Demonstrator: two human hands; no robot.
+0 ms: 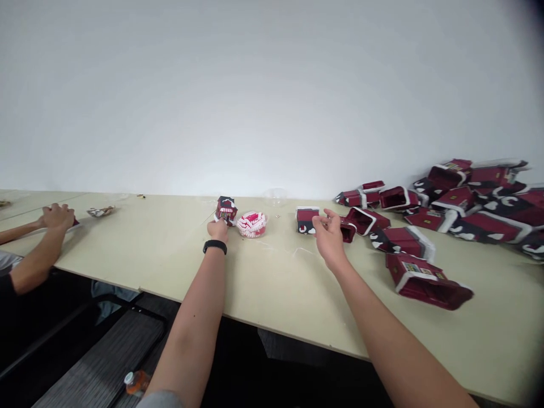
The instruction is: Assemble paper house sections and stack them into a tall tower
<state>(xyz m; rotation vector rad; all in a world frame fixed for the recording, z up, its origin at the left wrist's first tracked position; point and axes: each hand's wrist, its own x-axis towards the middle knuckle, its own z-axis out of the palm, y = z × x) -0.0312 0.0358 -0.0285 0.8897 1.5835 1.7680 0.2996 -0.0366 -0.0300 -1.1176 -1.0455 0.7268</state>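
Observation:
My left hand [218, 229] is closed round the base of a small dark-red toy house [226, 210], which stands upright with its decorated front toward me. Beside it, to the right, sits a round clear tub [252, 225] filled with red-and-white striped pieces. My right hand [329, 235] has its fingers apart, at the right edge of a second house [306, 220] lying on its side with a dark, white-patched roof. Whether the fingertips touch that house I cannot tell. Just behind the hand lies another house [348, 231], partly hidden, its hollow end showing.
A heap of dark-red toy houses [459, 207] fills the table's right side, with one hollow house [429, 280] nearest the front edge. A clear lid [276, 195] lies by the wall. At the left, another person's hands [57, 218] work beside a crumpled wrapper [101, 212].

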